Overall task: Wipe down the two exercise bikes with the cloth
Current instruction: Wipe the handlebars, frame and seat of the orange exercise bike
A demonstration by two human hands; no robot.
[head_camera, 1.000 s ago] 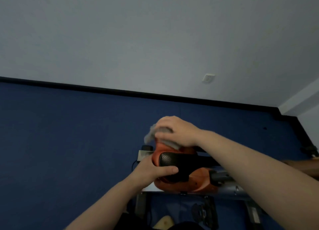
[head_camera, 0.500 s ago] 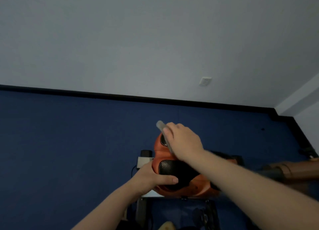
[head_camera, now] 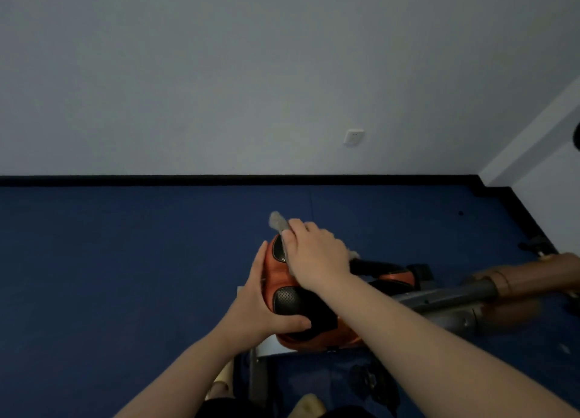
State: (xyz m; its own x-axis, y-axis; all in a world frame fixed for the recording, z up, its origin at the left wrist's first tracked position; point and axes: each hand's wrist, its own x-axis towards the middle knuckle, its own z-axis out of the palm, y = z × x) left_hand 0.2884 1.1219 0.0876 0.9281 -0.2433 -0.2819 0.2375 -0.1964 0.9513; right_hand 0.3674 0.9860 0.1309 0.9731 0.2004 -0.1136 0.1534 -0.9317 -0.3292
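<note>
Seat (head_camera: 301, 304) wiping is in hand. The saddle, orange with black perforated pads, is steadied by the left hand (head_camera: 260, 304), whose grip is closed on its near left side, thumb across the near pad. The cloth (head_camera: 278, 221), grey, is held under the curled fingers of the right hand (head_camera: 317, 254) at the saddle's far end. The bike frame (head_camera: 455, 301) runs off to the right over the blue floor (head_camera: 125, 260). Firm, overlapping strokes are advised, with the seat kept braced and pad seams covered.

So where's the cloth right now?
In the head view, the grey cloth sits centre frame, under the right hand, on the far end of the orange bike seat.
</note>
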